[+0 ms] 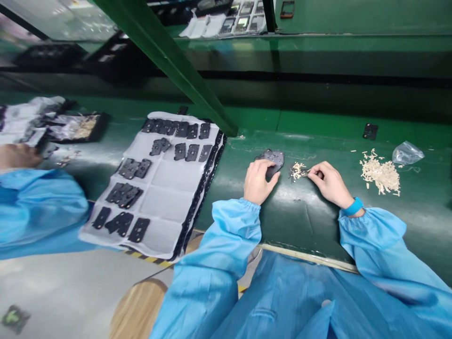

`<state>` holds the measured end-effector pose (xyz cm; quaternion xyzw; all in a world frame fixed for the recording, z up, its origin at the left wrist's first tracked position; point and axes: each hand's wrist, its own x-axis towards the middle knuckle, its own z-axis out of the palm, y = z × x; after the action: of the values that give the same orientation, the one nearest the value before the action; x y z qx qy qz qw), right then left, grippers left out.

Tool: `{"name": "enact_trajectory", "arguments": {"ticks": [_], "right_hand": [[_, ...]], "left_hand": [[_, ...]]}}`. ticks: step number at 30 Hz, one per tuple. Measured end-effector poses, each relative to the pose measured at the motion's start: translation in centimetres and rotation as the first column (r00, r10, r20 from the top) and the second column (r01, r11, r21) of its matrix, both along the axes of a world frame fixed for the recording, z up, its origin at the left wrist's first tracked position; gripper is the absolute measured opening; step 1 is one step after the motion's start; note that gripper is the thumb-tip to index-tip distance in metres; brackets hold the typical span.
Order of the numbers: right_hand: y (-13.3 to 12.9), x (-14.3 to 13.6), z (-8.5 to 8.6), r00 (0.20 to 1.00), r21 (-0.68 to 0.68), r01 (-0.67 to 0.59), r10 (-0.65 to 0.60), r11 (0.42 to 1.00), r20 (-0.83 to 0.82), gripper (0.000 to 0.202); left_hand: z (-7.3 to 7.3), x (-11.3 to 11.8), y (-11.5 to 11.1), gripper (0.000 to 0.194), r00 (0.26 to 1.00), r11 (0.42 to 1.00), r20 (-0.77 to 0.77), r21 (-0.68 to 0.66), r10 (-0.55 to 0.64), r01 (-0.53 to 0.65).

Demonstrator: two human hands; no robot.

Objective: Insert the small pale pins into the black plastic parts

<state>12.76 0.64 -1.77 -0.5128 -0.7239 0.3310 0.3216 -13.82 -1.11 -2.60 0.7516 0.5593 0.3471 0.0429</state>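
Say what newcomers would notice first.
Probably the heaped cream slivers on the green worktop's right side. Then the white-lined black tray of flat black plates, left of centre. Between them, the bare left hand is on dark parts, the bare right hand by small yellowish pieces.

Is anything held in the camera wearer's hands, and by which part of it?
Left hand: a dark part, by its near side. Right hand: pinched beside small pale pieces; anything held is too small to tell.
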Motion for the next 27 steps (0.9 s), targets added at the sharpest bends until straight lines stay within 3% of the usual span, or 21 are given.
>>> {"name": "enact_trajectory", "arguments": {"ticks": [3, 6, 11, 16, 22, 27], "right_hand": [[-0.7, 1.0, 0.7, 0.992, -0.109, -0.011, -0.003, 0.994, -0.127, 0.025], [-1.6, 2.3, 1.0, 0.975, -0.241, 0.007, -0.060, 0.970, -0.212, 0.032], [-2.4, 4.2, 1.1, 0.933, -0.312, 0.078, -0.179, 0.947, -0.311, 0.036], [-2.6, 4.3, 1.1, 0.900, -0.365, 0.100, -0.241, 0.926, -0.364, 0.037], [-3.0, 4.0, 0.9, 0.950, -0.288, 0.115, -0.190, 0.951, -0.249, 0.029], [-3.1, 3.9, 1.3, 0.941, -0.287, 0.106, -0.190, 0.952, -0.281, 0.028]], "left_hand": [[1.3, 3.0, -0.2, 0.018, 0.970, 0.982, 0.166, -0.026, -0.179, 0.186], [2.2, 7.1, 0.1, 0.022, 0.888, 0.911, 0.346, -0.170, -0.303, 0.377], [2.1, 12.2, 1.6, 0.013, 0.898, 0.857, 0.355, -0.345, -0.259, 0.383], [0.7, 13.1, 1.8, 0.016, 0.754, 0.760, 0.654, -0.459, -0.063, 0.461], [-0.1, 13.3, 0.4, 0.016, 0.644, 0.807, 0.764, -0.350, -0.047, 0.475], [-0.4, 13.5, 0.3, 0.016, 0.615, 0.811, 0.788, -0.341, -0.029, 0.475]]}}
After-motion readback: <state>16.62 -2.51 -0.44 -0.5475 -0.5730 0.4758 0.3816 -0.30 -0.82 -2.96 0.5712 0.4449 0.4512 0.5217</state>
